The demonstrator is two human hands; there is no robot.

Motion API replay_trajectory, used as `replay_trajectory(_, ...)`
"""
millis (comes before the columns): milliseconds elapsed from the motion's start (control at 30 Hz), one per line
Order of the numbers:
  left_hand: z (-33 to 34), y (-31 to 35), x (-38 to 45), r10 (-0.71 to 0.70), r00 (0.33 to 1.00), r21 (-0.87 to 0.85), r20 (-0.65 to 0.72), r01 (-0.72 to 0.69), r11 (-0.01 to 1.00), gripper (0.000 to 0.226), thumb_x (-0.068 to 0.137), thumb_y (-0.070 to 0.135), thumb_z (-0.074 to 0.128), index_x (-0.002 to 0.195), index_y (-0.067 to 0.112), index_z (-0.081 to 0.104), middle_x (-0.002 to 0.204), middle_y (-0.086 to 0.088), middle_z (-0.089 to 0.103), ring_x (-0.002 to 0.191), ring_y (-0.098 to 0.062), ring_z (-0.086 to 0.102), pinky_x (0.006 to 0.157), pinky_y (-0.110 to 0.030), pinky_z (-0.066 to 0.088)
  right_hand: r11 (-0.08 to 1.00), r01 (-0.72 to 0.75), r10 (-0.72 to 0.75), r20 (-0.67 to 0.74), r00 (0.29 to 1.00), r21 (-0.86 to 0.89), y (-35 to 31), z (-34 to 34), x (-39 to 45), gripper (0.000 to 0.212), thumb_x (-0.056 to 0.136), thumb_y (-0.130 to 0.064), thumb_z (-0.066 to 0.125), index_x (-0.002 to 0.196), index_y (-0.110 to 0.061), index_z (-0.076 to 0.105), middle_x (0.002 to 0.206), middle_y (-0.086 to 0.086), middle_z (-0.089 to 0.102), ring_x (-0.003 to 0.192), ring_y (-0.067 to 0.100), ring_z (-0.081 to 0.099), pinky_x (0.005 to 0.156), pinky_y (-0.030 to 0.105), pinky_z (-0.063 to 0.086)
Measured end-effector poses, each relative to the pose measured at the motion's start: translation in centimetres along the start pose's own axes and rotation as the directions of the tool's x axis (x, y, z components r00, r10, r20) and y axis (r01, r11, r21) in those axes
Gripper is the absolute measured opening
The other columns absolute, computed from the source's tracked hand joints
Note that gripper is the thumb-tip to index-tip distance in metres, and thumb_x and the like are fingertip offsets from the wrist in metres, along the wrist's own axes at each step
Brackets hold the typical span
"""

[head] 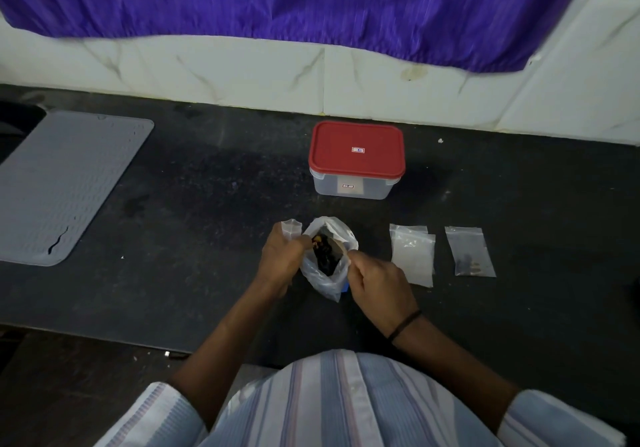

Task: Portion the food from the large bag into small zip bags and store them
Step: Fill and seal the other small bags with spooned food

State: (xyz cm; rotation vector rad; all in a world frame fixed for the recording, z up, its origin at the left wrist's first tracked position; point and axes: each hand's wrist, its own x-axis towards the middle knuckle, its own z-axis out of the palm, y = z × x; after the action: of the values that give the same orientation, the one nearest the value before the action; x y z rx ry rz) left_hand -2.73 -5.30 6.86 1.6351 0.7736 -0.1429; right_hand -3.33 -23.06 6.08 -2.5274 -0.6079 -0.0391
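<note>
Both hands (280,259) (379,285) pinch the large bag's (329,273) open mouth; the red-lidded container's (356,150) labels seem too blurred to read.

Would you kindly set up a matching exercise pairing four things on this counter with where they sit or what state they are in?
Things:
1. storage box
2. large bag
3. grey mat
4. small zip bag with dark pieces

Places or states:
A. lying flat at the far right, apart from the hands
B. held open between the left hand and the right hand
C. at the left end of the counter
D. near the wall, red lid on

Pairs: 1-D, 2-B, 3-C, 4-A
</note>
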Motion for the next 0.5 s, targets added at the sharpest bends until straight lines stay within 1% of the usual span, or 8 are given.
replay_trajectory(67, 0.05, 0.10, -0.09, -0.032, 0.999, -0.063, 0.022, 0.034, 0.997, 0.034, 0.082, 0.013, 0.063, 0.114, 0.022, 0.055, 0.115, -0.007, 0.064, 0.106, -0.023, 0.063, 0.093, -0.047, 0.055, 0.990, -0.074, 0.072, 0.017, 0.997, 0.122, -0.26, 0.09, -0.02, 0.017, 0.096, -0.018, 0.053, 0.105, -0.016, 0.067, 0.076, -0.001, 0.065, 0.064, 0.006, 0.058, 0.060, 0.020, 0.051)
replay_trajectory(133, 0.03, 0.14, -0.01, -0.060, 0.997, -0.108, 0.041, 0.064, 0.992, 0.045, 0.075, 0.016, 0.064, 0.119, 0.019, 0.056, 0.118, -0.010, 0.064, 0.109, -0.026, 0.063, 0.096, -0.051, 0.053, 0.959, -0.153, 0.143, 0.059, 0.988, 0.238, -0.28, 0.21, -0.04, 0.020, 0.097, -0.019, 0.051, 0.110, -0.019, 0.066, 0.079, -0.006, 0.066, 0.068, 0.001, 0.060, 0.064, 0.012, 0.049)
replay_trajectory(200, -0.04, -0.02, 0.21, -0.059, 0.997, -0.123, 0.051, 0.065, 0.990, 0.054, 0.065, 0.021, 0.064, 0.118, 0.015, 0.056, 0.119, -0.013, 0.064, 0.111, -0.030, 0.063, 0.097, -0.055, 0.052, 0.889, -0.248, 0.214, 0.129, 0.968, 0.384, -0.29, 0.35, -0.07, 0.021, 0.098, -0.017, 0.049, 0.112, -0.018, 0.065, 0.077, -0.008, 0.067, 0.067, 0.002, 0.064, 0.065, 0.015, 0.053)
replay_trajectory(300, -0.32, -0.17, 0.25, -0.037, 0.997, -0.130, 0.065, 0.045, 0.991, 0.045, 0.061, 0.021, 0.064, 0.105, 0.016, 0.058, 0.103, -0.009, 0.063, 0.106, -0.031, 0.064, 0.095, -0.057, 0.052, 0.721, -0.401, 0.329, 0.230, 0.916, 0.565, -0.50, 0.30, -0.08, 0.023, 0.100, -0.016, 0.046, 0.116, -0.017, 0.064, 0.073, 0.000, 0.069, 0.060, 0.008, 0.064, 0.059, 0.023, 0.055)
replay_trajectory(367, -0.44, -0.14, 0.22, -0.035, 0.997, -0.139, 0.066, 0.044, 0.989, 0.048, 0.060, 0.022, 0.066, 0.107, 0.015, 0.057, 0.101, -0.008, 0.062, 0.100, -0.028, 0.065, 0.092, -0.056, 0.054, 0.643, -0.448, 0.380, 0.249, 0.891, 0.621, -0.60, 0.23, -0.11, 0.023, 0.101, -0.014, 0.045, 0.113, -0.018, 0.064, 0.072, 0.003, 0.069, 0.059, 0.011, 0.063, 0.057, 0.024, 0.055)
replay_trajectory(433, -0.43, -0.10, 0.24, -0.043, 0.997, -0.134, 0.062, 0.051, 0.990, 0.055, 0.060, 0.025, 0.068, 0.113, 0.013, 0.056, 0.105, -0.010, 0.064, 0.098, -0.027, 0.065, 0.090, -0.054, 0.055, 0.648, -0.436, 0.400, 0.209, 0.893, 0.625, -0.50, 0.30, -0.33, 0.022, 0.100, -0.014, 0.046, 0.111, -0.019, 0.065, 0.072, 0.003, 0.069, 0.060, 0.011, 0.064, 0.058, 0.023, 0.055)
replay_trajectory(500, -0.43, -0.11, 0.24, -0.048, 0.998, -0.114, 0.052, 0.054, 0.992, 0.056, 0.062, 0.028, 0.068, 0.114, 0.014, 0.056, 0.110, -0.013, 0.065, 0.102, -0.030, 0.066, 0.091, -0.055, 0.055, 0.692, -0.408, 0.398, 0.156, 0.904, 0.595, -0.33, 0.38, -0.67, 0.022, 0.099, -0.015, 0.049, 0.113, -0.020, 0.065, 0.073, -0.001, 0.069, 0.062, 0.009, 0.065, 0.059, 0.022, 0.054)
